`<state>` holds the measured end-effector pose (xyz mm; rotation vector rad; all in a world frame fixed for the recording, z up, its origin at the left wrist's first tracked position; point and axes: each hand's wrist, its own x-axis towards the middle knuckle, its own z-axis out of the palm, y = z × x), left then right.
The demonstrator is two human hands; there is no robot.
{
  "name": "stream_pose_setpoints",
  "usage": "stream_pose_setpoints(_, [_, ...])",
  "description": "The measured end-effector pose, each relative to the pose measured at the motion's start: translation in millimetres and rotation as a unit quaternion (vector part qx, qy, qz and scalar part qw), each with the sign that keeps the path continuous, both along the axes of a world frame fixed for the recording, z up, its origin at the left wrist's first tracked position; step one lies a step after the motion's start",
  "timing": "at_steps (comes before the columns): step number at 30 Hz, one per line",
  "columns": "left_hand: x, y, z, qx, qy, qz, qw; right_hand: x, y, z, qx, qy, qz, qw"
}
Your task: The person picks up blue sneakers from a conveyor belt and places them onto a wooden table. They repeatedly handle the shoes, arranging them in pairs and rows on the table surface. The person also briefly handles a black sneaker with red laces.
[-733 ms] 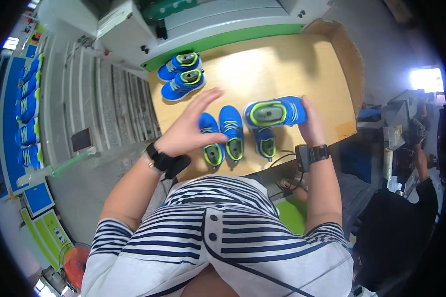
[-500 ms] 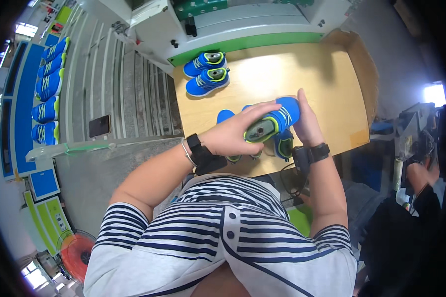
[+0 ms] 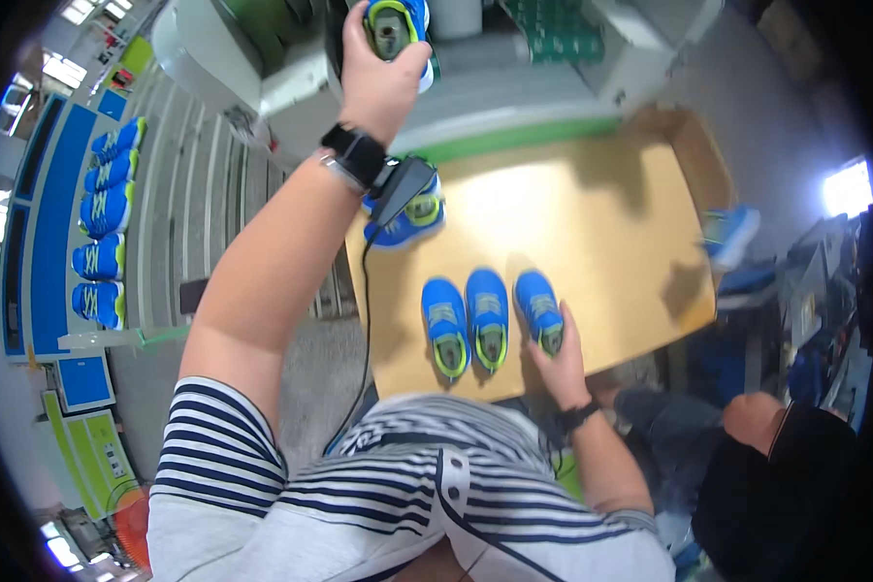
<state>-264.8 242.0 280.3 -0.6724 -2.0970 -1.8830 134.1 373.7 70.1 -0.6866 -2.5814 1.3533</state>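
Left hand [image 3: 383,82] is raised to the far side, fingers wrapped around a blue sneaker with lime trim [image 3: 395,21], held off the wooden table [image 3: 592,223]. Right hand [image 3: 556,354] rests on the rightmost of three blue sneakers [image 3: 488,318] lined up at the near table edge; can't tell if it's grasping. Another sneaker pair [image 3: 409,213] sits far left on the table. More blue sneakers [image 3: 102,223] run along the blue strip at far left. Blue-bordered floor panel [image 3: 84,380] and green one [image 3: 92,456] lie near left.
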Motion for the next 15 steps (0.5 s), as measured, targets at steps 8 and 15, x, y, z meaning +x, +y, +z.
stream_pose_setpoints(8, [-122.1,8.7,-34.4,-0.095,-0.018,0.069,0.993,-95.6,52.4,122.3,-0.157,0.138,-0.093,0.973])
stream_pose_setpoints(15, [2.6,-14.5,-67.6,-0.089,-0.116,-0.108,0.983,-351.1,135.0,196.7,0.124,0.42,-0.097,0.894])
